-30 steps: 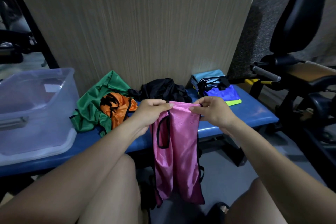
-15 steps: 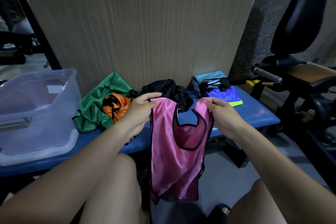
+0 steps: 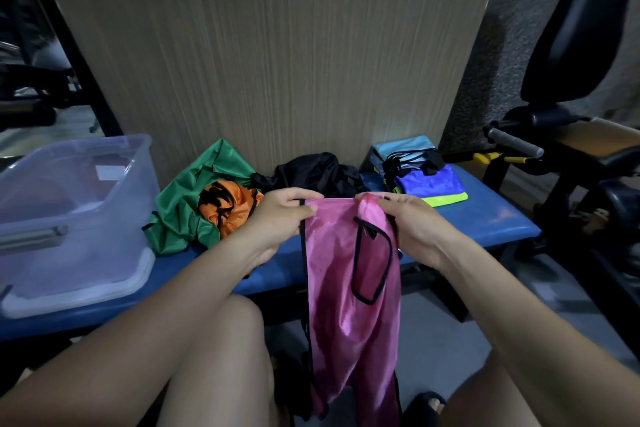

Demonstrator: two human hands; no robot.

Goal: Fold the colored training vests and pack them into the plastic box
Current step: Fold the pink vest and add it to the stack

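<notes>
A pink vest [image 3: 349,291] with black trim hangs folded lengthwise in front of the blue bench [image 3: 495,218], down between my knees. My left hand [image 3: 277,222] pinches its top left corner and my right hand [image 3: 415,229] grips the bunched top right. On the bench lie a crumpled green vest [image 3: 183,211], an orange vest [image 3: 232,208] and a black vest [image 3: 318,173]. A folded stack of light blue, blue and yellow-green vests [image 3: 426,180] sits at the right. The clear plastic box [image 3: 72,218] stands at the bench's left end.
A wood-grain panel [image 3: 277,73] rises behind the bench. Black gym equipment with a padded seat [image 3: 581,156] stands at the right, close to the bench end. My bare knees fill the lower corners. Dark frames stand at the far left.
Half a second ago the pink vest was spread open between my hands, neckline showing. Now the hands have come together and the vest hangs folded lengthwise, narrower and longer.
</notes>
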